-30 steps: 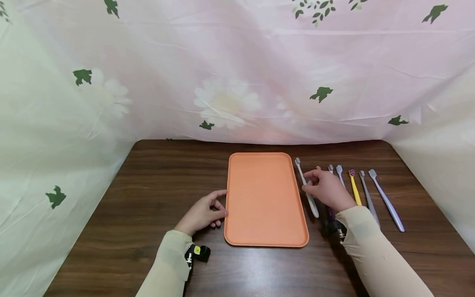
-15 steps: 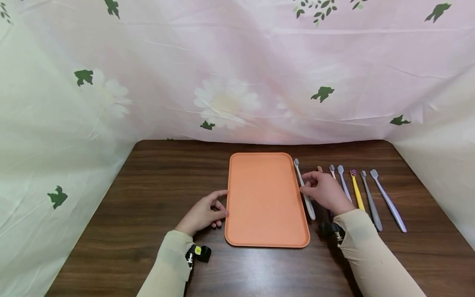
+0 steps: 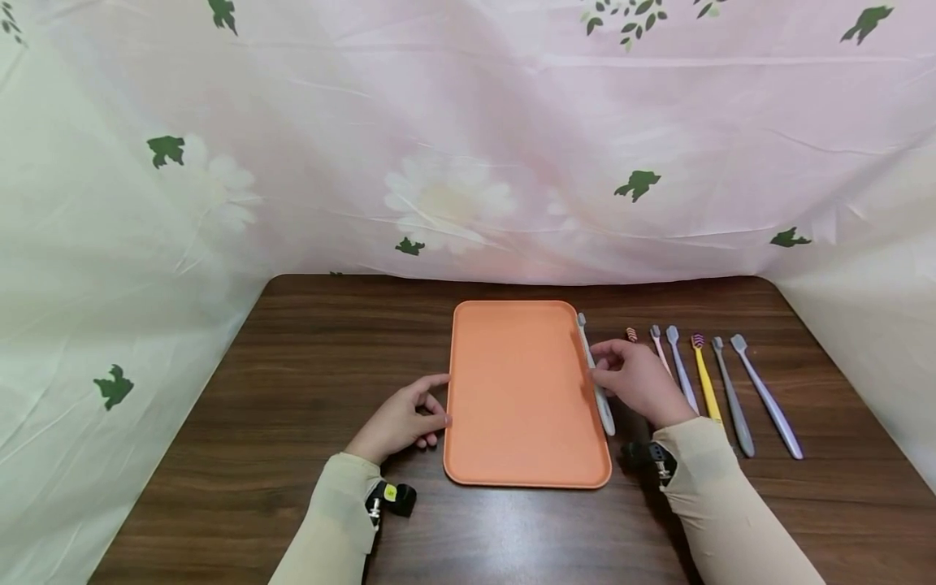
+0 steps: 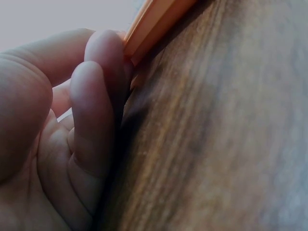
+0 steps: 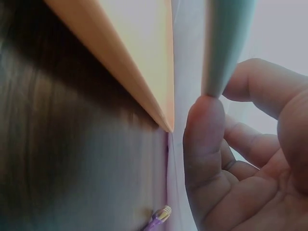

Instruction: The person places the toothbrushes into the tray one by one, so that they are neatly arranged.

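A large orange tray (image 3: 526, 398) lies on the table. My left hand (image 3: 400, 418) is at the tray's left edge. Its index finger and thumb touch that edge at separate spots. The left wrist view shows fingertips (image 4: 103, 48) against the tray's side (image 4: 154, 24). My right hand (image 3: 639, 380) pinches a pale grey-white toothbrush (image 3: 604, 413) between thumb and fingers, along the tray's right edge. In the right wrist view the toothbrush handle (image 5: 228, 43) is raised off the table, beside the tray (image 5: 113, 53).
Right of my right hand lie several toothbrushes in a row: pink (image 3: 660, 348), lilac (image 3: 683, 374), yellow (image 3: 705, 382), grey (image 3: 734, 398) and pale violet (image 3: 768, 398). A striped-headed purple toothbrush (image 5: 156, 219) is mostly hidden beneath the right hand. A floral curtain (image 3: 453, 162) hangs behind the table.
My right hand has moved slightly left, bringing the pale toothbrush from beside the tray to its right edge. The left hand stays in place.
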Available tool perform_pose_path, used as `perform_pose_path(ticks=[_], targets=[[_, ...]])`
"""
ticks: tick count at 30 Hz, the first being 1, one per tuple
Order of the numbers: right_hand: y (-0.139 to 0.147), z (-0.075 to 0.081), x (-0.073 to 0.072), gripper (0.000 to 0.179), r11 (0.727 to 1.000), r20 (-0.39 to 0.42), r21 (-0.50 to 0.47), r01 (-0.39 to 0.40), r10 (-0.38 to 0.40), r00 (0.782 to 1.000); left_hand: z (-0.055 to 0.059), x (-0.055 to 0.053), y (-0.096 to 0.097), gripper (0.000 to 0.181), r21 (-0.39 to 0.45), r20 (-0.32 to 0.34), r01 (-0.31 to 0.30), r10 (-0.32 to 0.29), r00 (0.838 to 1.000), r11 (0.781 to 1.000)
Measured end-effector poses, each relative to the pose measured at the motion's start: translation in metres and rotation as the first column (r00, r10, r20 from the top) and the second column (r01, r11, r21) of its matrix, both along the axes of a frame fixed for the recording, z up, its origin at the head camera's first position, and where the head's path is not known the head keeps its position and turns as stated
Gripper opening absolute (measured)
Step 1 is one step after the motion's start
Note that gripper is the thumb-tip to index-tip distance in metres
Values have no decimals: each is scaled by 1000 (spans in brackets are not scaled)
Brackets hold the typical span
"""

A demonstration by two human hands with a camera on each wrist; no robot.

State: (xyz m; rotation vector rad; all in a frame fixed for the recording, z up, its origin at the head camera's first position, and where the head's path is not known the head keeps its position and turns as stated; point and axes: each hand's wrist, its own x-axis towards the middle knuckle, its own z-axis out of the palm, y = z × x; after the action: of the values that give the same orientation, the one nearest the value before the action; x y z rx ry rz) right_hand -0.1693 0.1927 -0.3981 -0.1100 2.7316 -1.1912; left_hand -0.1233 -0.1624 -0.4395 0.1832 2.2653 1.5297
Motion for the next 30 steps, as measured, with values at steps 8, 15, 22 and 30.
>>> perform_pose_path(ticks=[8, 15, 22, 30], targets=[[-5, 0, 2, 36, 1000, -14, -23, -10, 9, 1000, 0, 0, 1, 62, 7, 9, -2, 2, 1000, 1000], [-10, -3, 1, 36, 999, -10, -43, -16, 16, 1000, 1, 1, 0, 62, 9, -1, 1, -1, 1000, 1000], [-15, -3, 1, 36, 998, -39, -61, -27, 25, 999, 0, 0, -1, 62, 15, -5, 1, -1, 1000, 1000], [-18, -2, 2, 35, 998, -26, -61, -28, 26, 999, 0, 0, -1, 62, 19, 0, 1, -1, 1000, 1000]])
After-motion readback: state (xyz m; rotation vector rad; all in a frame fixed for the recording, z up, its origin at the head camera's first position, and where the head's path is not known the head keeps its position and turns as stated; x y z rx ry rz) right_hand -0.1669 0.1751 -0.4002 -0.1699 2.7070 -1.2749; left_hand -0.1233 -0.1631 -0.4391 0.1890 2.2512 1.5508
